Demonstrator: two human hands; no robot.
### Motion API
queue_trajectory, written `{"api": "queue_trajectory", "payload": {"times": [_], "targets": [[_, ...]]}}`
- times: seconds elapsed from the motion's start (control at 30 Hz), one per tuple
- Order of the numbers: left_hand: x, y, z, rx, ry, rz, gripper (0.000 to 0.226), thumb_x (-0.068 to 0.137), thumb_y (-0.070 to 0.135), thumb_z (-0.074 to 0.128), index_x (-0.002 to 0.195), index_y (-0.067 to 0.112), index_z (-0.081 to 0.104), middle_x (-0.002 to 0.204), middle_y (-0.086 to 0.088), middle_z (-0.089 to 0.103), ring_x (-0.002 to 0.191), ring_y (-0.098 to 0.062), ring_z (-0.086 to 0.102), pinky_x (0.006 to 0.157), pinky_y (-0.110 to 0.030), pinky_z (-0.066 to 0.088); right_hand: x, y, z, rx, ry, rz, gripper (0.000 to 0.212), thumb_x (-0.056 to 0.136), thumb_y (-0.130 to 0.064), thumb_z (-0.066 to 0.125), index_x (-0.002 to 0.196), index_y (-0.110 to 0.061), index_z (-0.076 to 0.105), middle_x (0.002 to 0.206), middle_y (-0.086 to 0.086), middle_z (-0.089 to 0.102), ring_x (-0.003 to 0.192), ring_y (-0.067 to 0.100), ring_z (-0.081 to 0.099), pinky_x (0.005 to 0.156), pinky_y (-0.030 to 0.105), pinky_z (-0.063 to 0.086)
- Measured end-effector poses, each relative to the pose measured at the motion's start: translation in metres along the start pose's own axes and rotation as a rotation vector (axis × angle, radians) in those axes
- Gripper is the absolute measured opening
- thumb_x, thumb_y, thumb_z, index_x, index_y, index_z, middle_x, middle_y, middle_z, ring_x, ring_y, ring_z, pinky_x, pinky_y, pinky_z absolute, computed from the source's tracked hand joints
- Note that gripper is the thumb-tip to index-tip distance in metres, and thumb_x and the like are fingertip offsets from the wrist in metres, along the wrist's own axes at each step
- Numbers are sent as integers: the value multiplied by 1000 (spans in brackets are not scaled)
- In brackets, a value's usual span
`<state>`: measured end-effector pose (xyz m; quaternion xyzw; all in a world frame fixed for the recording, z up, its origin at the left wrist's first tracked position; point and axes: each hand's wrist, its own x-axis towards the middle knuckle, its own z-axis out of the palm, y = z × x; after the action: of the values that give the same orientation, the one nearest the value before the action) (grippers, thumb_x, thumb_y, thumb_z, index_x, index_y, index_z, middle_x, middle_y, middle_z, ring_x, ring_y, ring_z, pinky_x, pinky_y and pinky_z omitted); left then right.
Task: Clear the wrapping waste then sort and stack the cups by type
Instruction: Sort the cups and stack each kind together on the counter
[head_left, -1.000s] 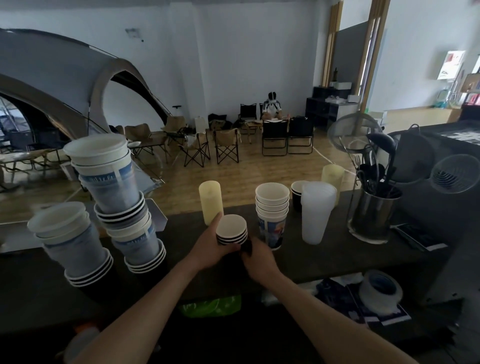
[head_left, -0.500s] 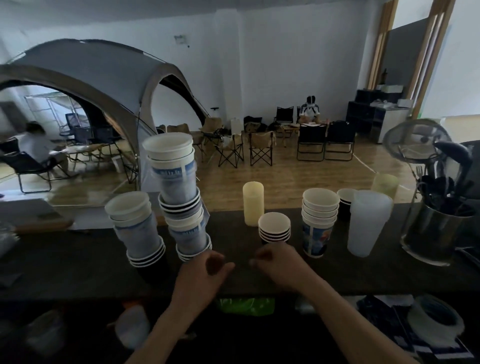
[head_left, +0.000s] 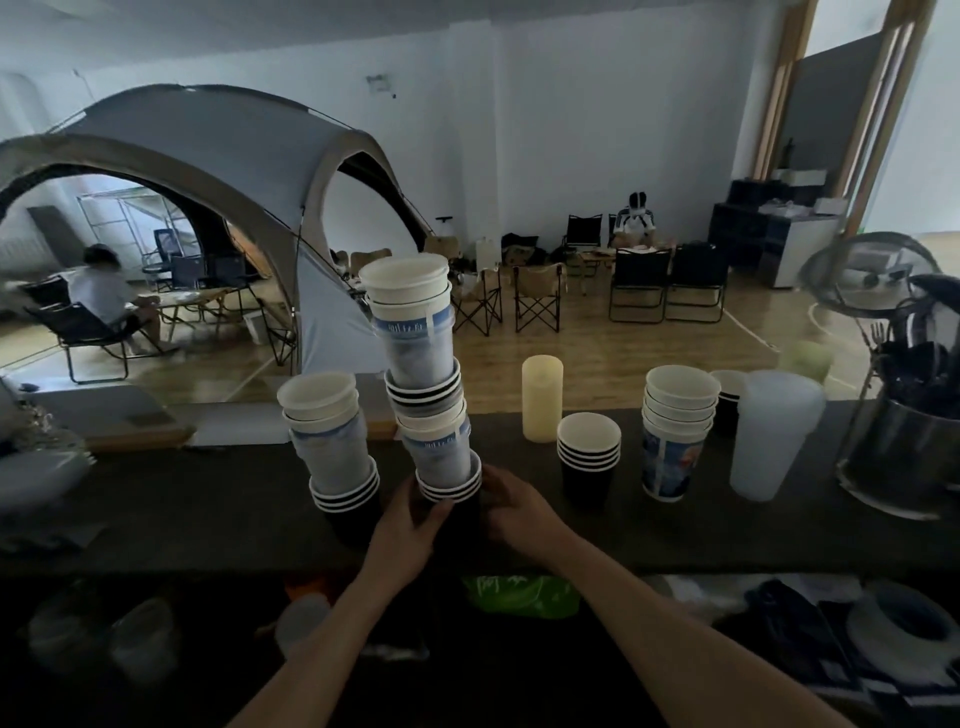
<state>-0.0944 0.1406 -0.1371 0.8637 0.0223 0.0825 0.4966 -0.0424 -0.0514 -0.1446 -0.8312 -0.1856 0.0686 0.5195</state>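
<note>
- left hand (head_left: 410, 525), right hand (head_left: 519, 512): fingers curled round the base of the tall stack (head_left: 423, 374).
- stack tilts left; best kept upright, moved slowly, clear of the short stack (head_left: 337, 441).

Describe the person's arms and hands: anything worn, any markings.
The left forearm and right forearm are bare up to the frame's lower edge; no sleeve shows. The left hand and right hand wear no gloves, and no watch, bracelet or ring is visible. The light is dim, so small marks cannot be told.
</note>
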Motion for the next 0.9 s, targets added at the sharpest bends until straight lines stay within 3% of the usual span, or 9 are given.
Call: {"api": "queue_trajectory", "payload": {"times": [0.1, 0.2, 0.37, 0.43, 0.57, 0.67, 0.73, 0.83, 0.9], "targets": [[6, 13, 15, 0, -54, 43, 63, 86, 56, 63, 139, 29, 42, 133, 5, 56, 120, -17, 56, 100, -45, 50, -29, -29, -18, -82, 48, 71, 56, 86, -5, 52, 137, -27, 51, 132, -4, 60, 122, 14, 55, 107, 36, 44], [10, 20, 27, 6, -89, 47, 68, 85, 56, 64, 142, 25, 42, 137, 7, 53, 125, -15, 53, 104, -41, 45, -46, -41, -34, -138, 61, 77, 53, 88, -4, 51, 138, -23, 51, 132, -4, 59, 121, 10, 53, 103, 25, 40], [14, 27, 22, 17, -199, 39, 87, 67, 74, 66, 140, 37, 36, 141, 7, 52, 126, -14, 53, 104, -42, 46, -64, -74, -62, -414, 10, 162, 32, 89, -17, 56, 121, -16, 60, 114, 3, 66, 104, 18, 62, 87, 31, 51], [13, 44, 11, 52, -178, 23, 109, 62, 70, 74, 150, 27, 25, 145, 6, 47, 130, -15, 49, 106, -38, 43, -77, -104, -90, -499, 173, 145, 28, 88, -31, 61, 113, -18, 65, 98, -2, 68, 92, 16, 65, 80, 32, 54], [9, 114, -21, 3, 59, 320, 95, 72, 56, 77, 147, 26, 28, 150, 2, 42, 134, -14, 44, 103, -33, 42, -88, -186, -152, -260, 558, -106, 38, 81, -54, 68, 114, -35, 59, 103, -14, 70, 92, 3, 65, 81, 31, 53], [22, 172, -30, -65, 31, 513, 100, 63, 67, 78, 145, 42, 27, 152, 17, 34, 138, -7, 35, 108, -33, 37, -59, -222, -171, -186, 520, -237, 91, 65, -75, 69, 140, -33, 40, 136, -1, 57, 116, 16, 59, 95, 41, 51], [40, 189, -19, -97, -43, 549, 95, 54, 66, 84, 131, 61, 28, 144, 15, 45, 131, -8, 46, 106, -39, 44, -31, -226, -171, -258, 484, -206, 114, 47, -82, 71, 143, -32, 35, 137, 4, 53, 118, 23, 56, 97, 44, 50], [56, 169, 2, -109, 76, 550, 96, 55, 46, 92, 132, 52, 35, 130, 13, 58, 119, 0, 56, 100, -40, 49, 3, -209, -163, -315, 490, -239, 111, 33, -91, 69, 126, -33, 56, 124, 2, 58, 107, 20, 59, 89, 41, 55], [56, 155, 5, -143, 168, 543, 86, 59, 30, 93, 123, 53, 41, 119, 23, 58, 108, 8, 58, 93, -30, 52, 17, -196, -157, -335, 532, -275, 92, 42, -83, 76, 116, -28, 65, 124, 0, 55, 103, 16, 59, 86, 32, 54]]}}
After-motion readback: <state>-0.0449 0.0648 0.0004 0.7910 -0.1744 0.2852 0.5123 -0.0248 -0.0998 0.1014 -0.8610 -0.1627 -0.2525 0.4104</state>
